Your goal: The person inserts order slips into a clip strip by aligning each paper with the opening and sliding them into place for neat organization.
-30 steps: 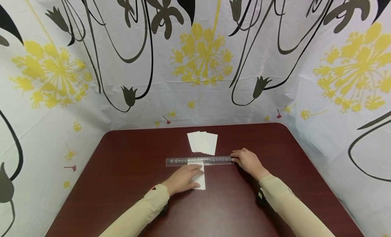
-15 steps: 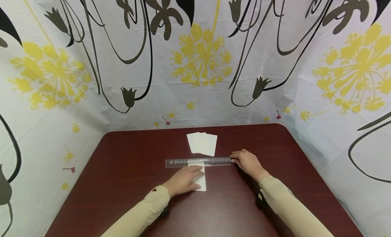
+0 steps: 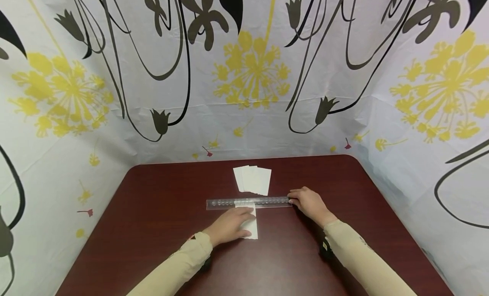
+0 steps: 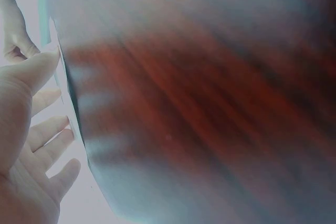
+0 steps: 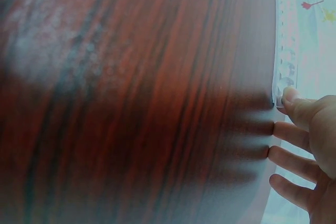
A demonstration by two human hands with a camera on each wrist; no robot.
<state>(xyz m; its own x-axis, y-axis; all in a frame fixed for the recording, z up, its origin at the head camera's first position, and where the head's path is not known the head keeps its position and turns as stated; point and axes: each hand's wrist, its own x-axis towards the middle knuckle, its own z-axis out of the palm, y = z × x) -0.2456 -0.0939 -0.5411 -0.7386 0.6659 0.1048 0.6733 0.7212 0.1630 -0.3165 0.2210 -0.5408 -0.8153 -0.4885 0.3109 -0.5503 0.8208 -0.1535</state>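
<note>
My left hand [image 3: 227,224] rests with spread fingers on a small white sheet of paper [image 3: 251,229], covering its left part. Across that sheet's far end lies a clear plastic ruler [image 3: 221,204] with a row of round holes. At the ruler's right end, my right hand [image 3: 310,203] pinches the tip. In the right wrist view, the thumb [image 5: 291,96] sits on the ruler's end while the other fingers stand apart, near the tabletop. The left wrist view shows the left thumb [image 4: 44,69] and fingertips along the paper's edge.
Beyond the ruler, several white sheets [image 3: 252,180] lie overlapped in a fan. The dark red wooden table [image 3: 168,185] has rounded far corners. A white cloth with printed flowers [image 3: 206,135] hangs behind it and at both sides.
</note>
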